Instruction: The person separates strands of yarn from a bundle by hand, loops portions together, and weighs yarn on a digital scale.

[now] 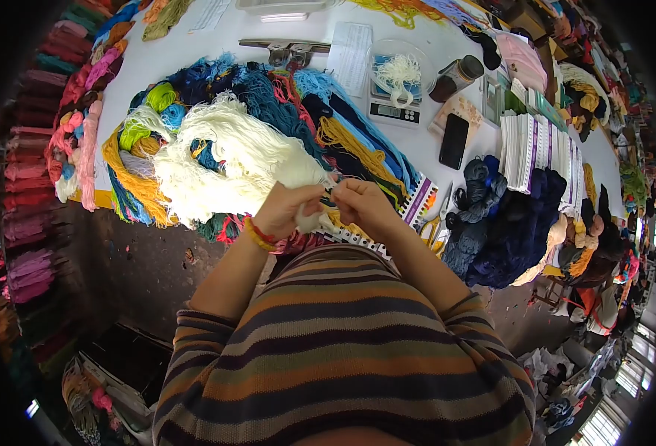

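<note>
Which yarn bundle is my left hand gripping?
The big white bundle, its narrow end in your left hand; the small pale bundle sits on the scale.

The white yarn [231, 160] is a large, loose, cream-white hank, fluffy and tangled-looking, its strands spread broadly and bunched in soft waves. It lies sprawled over a heap of coloured skeins [268, 97] at the near side of the counter [138, 74], with an opening in its middle where darker blue shows through. Towards its right end it narrows into a gathered bundle that passes through the left grip [283, 209], a short white tuft bulging below the fingers.
</note>
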The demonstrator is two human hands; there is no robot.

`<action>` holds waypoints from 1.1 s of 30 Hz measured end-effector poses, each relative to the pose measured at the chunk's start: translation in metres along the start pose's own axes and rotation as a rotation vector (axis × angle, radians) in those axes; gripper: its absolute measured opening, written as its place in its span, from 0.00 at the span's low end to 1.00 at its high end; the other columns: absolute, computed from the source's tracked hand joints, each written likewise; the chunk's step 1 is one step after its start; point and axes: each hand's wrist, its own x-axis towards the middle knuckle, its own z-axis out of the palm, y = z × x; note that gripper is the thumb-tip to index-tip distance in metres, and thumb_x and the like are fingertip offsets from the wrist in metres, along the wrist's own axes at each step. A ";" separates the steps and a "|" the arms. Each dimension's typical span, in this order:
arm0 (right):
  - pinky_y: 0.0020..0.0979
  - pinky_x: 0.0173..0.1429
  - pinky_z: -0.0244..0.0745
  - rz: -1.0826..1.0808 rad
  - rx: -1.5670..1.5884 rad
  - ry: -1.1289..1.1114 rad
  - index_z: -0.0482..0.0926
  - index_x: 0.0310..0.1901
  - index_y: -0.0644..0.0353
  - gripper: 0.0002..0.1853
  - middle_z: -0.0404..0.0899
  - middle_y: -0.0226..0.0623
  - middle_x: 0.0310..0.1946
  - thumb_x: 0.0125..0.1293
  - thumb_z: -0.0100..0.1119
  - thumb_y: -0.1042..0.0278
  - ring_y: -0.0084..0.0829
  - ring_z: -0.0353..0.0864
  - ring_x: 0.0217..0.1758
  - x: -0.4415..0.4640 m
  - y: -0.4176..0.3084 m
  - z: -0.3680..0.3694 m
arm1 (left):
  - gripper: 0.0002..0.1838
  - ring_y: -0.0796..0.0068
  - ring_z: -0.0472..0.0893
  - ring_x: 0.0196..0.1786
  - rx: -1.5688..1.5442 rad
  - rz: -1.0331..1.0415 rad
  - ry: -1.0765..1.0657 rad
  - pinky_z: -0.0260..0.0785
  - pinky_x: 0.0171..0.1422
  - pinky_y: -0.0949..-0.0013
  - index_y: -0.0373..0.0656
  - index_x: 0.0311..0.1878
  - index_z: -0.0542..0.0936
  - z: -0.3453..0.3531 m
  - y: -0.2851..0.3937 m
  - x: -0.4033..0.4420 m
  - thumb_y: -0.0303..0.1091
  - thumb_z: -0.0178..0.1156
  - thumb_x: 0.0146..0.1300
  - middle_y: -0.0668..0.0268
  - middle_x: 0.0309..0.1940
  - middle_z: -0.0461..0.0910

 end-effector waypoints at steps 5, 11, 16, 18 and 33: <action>0.18 0.17 0.53 -0.101 -0.448 0.394 0.77 0.31 0.61 0.07 0.64 0.23 0.14 0.60 0.52 0.67 0.15 0.58 0.13 -0.007 -0.017 -0.070 | 0.13 0.81 0.68 0.22 0.209 0.197 0.159 0.65 0.29 0.78 0.38 0.40 0.75 -0.113 0.027 -0.027 0.37 0.51 0.58 0.71 0.22 0.71; 0.23 0.20 0.60 -0.175 -0.610 1.102 0.81 0.30 0.59 0.08 0.69 0.26 0.15 0.56 0.52 0.68 0.19 0.65 0.16 -0.053 -0.034 -0.249 | 0.14 0.80 0.71 0.28 0.177 0.545 0.921 0.66 0.36 0.75 0.39 0.48 0.73 -0.321 0.165 -0.103 0.36 0.47 0.64 0.71 0.33 0.74; 0.21 0.14 0.50 -0.297 -0.653 1.245 0.77 0.28 0.61 0.10 0.62 0.24 0.11 0.57 0.55 0.62 0.17 0.59 0.11 -0.103 -0.098 -0.279 | 0.14 0.81 0.66 0.24 0.380 0.561 1.057 0.62 0.33 0.77 0.42 0.44 0.75 -0.252 0.180 -0.094 0.40 0.52 0.60 0.77 0.21 0.63; 0.21 0.16 0.50 -0.383 -0.628 1.077 0.77 0.29 0.60 0.12 0.60 0.22 0.11 0.60 0.52 0.60 0.16 0.57 0.11 -0.095 -0.129 -0.242 | 0.17 0.82 0.70 0.26 0.735 0.454 0.816 0.64 0.31 0.75 0.40 0.46 0.76 -0.219 0.135 -0.061 0.41 0.49 0.61 0.74 0.22 0.68; 0.23 0.37 0.67 -1.264 -0.676 0.493 0.72 0.36 0.62 0.07 0.69 0.33 0.23 0.65 0.46 0.68 0.26 0.69 0.27 -0.063 -0.432 -0.006 | 0.15 0.59 0.79 0.30 1.201 -0.010 0.732 0.70 0.39 0.64 0.31 0.30 0.76 -0.205 -0.013 0.103 0.37 0.56 0.54 0.52 0.25 0.78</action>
